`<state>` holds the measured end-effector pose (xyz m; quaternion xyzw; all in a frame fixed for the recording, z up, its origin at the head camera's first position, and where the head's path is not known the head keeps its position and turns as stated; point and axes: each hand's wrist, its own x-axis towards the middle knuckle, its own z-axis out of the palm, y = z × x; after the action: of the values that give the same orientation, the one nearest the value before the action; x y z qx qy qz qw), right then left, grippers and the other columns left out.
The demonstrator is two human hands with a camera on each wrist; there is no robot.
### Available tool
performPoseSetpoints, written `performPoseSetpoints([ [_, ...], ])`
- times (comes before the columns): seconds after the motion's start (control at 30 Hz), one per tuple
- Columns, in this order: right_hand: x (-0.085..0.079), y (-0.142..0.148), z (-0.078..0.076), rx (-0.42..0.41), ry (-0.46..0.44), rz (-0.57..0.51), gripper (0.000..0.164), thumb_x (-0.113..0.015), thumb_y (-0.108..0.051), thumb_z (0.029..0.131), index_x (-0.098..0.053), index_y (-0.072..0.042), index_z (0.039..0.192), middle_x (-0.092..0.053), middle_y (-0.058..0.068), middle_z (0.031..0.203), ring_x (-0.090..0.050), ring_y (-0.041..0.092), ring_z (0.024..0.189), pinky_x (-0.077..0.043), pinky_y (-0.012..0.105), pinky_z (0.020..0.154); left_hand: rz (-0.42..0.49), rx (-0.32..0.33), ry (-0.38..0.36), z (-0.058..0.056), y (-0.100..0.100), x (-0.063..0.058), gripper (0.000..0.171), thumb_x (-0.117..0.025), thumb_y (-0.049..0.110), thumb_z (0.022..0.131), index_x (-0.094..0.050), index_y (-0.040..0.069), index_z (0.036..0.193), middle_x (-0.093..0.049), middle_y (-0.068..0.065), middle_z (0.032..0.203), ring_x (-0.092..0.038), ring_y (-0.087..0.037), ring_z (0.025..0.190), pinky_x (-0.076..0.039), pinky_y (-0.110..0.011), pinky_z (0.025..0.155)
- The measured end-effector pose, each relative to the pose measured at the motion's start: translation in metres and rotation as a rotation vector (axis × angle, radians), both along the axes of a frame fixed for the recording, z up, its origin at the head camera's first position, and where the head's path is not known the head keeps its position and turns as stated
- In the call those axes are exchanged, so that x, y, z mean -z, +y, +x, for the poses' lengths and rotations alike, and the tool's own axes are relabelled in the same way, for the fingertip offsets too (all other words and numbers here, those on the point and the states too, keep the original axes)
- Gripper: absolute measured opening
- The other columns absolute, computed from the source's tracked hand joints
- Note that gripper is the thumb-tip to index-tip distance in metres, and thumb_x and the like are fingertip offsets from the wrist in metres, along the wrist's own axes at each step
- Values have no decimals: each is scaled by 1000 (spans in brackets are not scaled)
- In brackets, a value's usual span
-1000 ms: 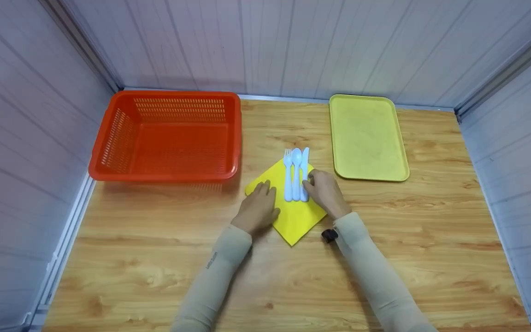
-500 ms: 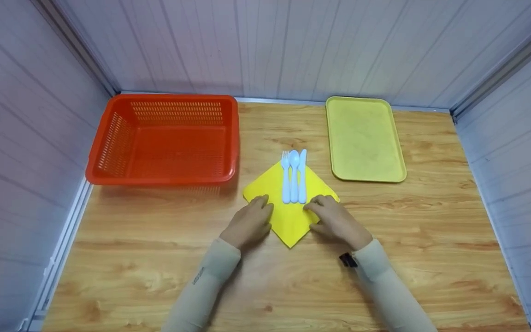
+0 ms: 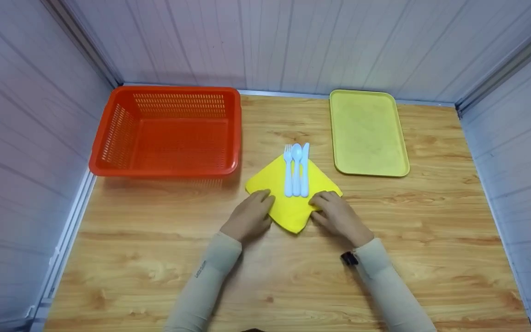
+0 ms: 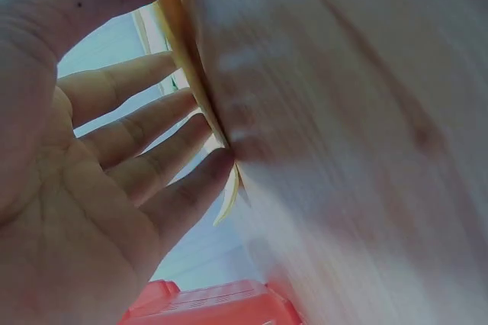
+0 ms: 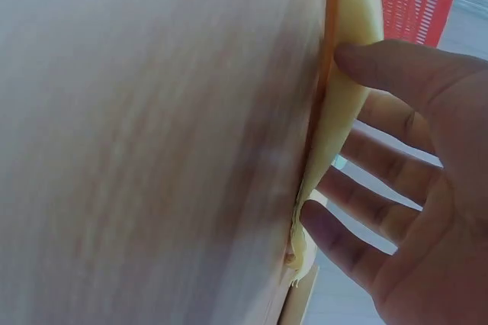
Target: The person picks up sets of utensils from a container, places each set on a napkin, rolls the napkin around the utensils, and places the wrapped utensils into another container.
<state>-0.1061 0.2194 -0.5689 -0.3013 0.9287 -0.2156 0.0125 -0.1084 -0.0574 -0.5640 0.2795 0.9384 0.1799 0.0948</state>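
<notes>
A yellow napkin (image 3: 288, 213) lies turned like a diamond on the wooden table, its near corner rounded and slightly raised. Side by side on its upper part are a pale blue fork (image 3: 288, 173), spoon (image 3: 297, 170) and knife (image 3: 305, 173). My left hand (image 3: 248, 214) holds the napkin's lower left edge, fingers on top and thumb at the rim in the left wrist view. At the lower right edge, my right hand (image 3: 339, 216) pinches the napkin. In the right wrist view its thumb (image 5: 358, 65) presses the lifted edge, with the fingers behind.
A red-orange slotted basket (image 3: 164, 171) stands at the back left. Towards the back right lies a yellow-green tray (image 3: 368, 133). Pale panelled walls (image 3: 284, 46) enclose the table (image 3: 270, 276) on the back and both sides.
My right hand has left the knife's handle and moved down to the napkin's lower right edge. The left hand shifted slightly down along its edge. The near corner has curled up.
</notes>
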Motion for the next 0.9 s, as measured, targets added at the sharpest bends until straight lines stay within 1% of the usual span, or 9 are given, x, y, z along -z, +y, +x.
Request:
performPoseSetpoints([
  [0.1,-1,0,-3,12,-24,-8,18,-68,-14,96,-69,-4,110,-65,11,113,-60,31,107,-49,46,93,-26,-14,39,-3,2,0,30,-58,11,94,-61,0,122,-55,-18,137,-49,-34,130,-31,-52,113],
  [0.23,-2,4,-4,11,-73,-52,18,-66,-11,97,-68,-3,113,-65,12,115,-59,31,109,-47,47,94,-12,-79,71,-9,5,0,21,-54,9,95,-67,3,109,-64,-13,126,-57,-31,120,-28,-59,112],
  [0.33,-2,8,-3,-14,-84,-94,26,-71,-7,92,-66,-1,117,-64,14,118,-58,32,112,-46,47,96,22,-112,104,-14,6,-1,16,-54,7,96,-70,5,96,-70,-10,109,-64,-29,106,-34,-54,110],
  [0.43,-2,12,-3,-34,-63,-100,37,-77,-7,86,-64,0,120,-62,16,121,-57,33,113,-46,48,97,29,-117,123,-19,6,-1,16,-56,6,94,-70,7,86,-70,-7,93,-66,-27,89,-46,-46,98],
  [0.5,-2,12,-4,-31,-42,-87,40,-79,-7,85,-64,0,121,-62,16,121,-57,34,113,-47,48,96,26,-117,118,-22,6,-2,17,-57,6,93,-71,8,84,-68,-5,87,-65,-25,82,-50,-41,86],
  [0.6,-3,12,-8,7,-30,-54,33,-76,-8,88,-67,-2,119,-64,14,118,-58,33,110,-48,48,95,22,-112,89,-27,6,-5,18,-56,7,94,-71,8,84,-65,-5,82,-62,-24,76,-51,-39,74],
  [0.7,-5,11,-14,77,-52,-27,24,-69,-9,93,-70,-3,116,-67,12,113,-60,31,106,-49,47,92,28,-117,48,-32,5,-7,18,-55,9,96,-70,9,86,-61,-4,79,-59,-23,72,-51,-37,69],
  [0.8,-6,10,-20,139,-74,-11,19,-64,-12,97,-71,-3,113,-69,11,107,-61,30,100,-50,47,88,38,-124,12,-37,5,-9,19,-55,12,98,-69,10,86,-58,-3,76,-57,-22,70,-49,-36,66],
  [0.9,-5,11,-28,175,-77,-11,14,-63,-15,99,-69,-3,100,-67,10,93,-60,28,87,-51,44,78,51,-126,-9,-42,5,-9,20,-55,14,99,-68,9,85,-56,-3,76,-55,-22,69,-49,-35,66],
])
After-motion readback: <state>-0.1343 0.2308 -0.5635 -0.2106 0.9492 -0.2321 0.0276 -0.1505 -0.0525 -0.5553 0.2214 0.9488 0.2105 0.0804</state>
